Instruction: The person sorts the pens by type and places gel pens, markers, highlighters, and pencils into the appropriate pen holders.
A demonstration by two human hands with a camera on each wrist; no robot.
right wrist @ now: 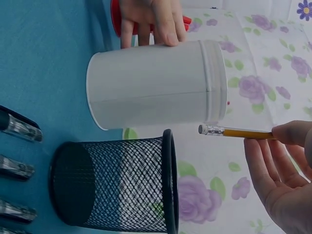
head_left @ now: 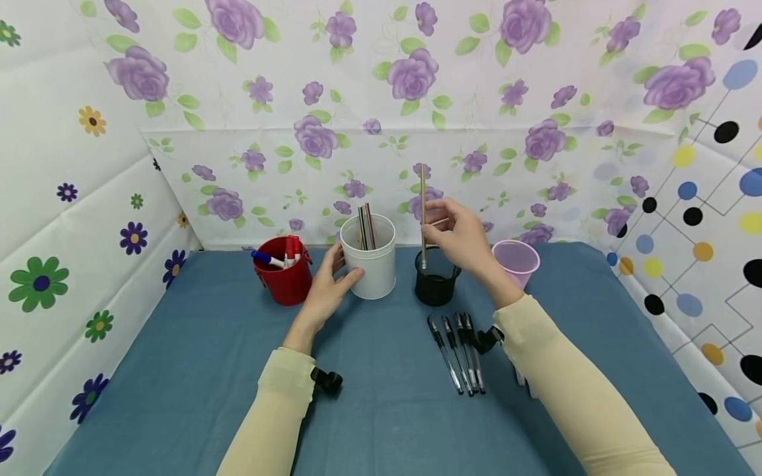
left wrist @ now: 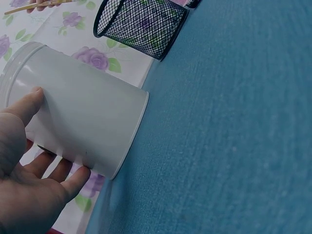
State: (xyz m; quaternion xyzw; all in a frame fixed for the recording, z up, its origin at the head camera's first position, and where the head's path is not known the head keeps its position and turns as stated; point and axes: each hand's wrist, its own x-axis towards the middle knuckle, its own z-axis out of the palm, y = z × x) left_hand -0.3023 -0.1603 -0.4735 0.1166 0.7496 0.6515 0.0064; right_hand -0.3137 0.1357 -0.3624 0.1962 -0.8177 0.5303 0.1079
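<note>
My right hand (head_left: 460, 239) pinches a yellow pencil (head_left: 423, 198) between thumb and fingertips. The pencil stands upright, its eraser end down, near the rim of a black mesh pen cup (head_left: 433, 291). In the right wrist view, the pencil's eraser (right wrist: 203, 129) shows apart from both the mesh cup and a white cup. My left hand (head_left: 324, 291) holds that white cup (head_left: 379, 274) by its left side, thumb in front and fingers around the wall. Several pencils (head_left: 366, 228) stand inside the white cup. Its base is on the blue cloth.
Left of the white cup, a red bucket (head_left: 286, 287) holds red and blue markers (head_left: 290, 250). A pink cup (head_left: 516, 258) stands behind my right wrist. Several black pens (head_left: 457, 357) lie on the blue cloth (head_left: 387, 410). A floral sheet (head_left: 369, 172) hangs behind everything.
</note>
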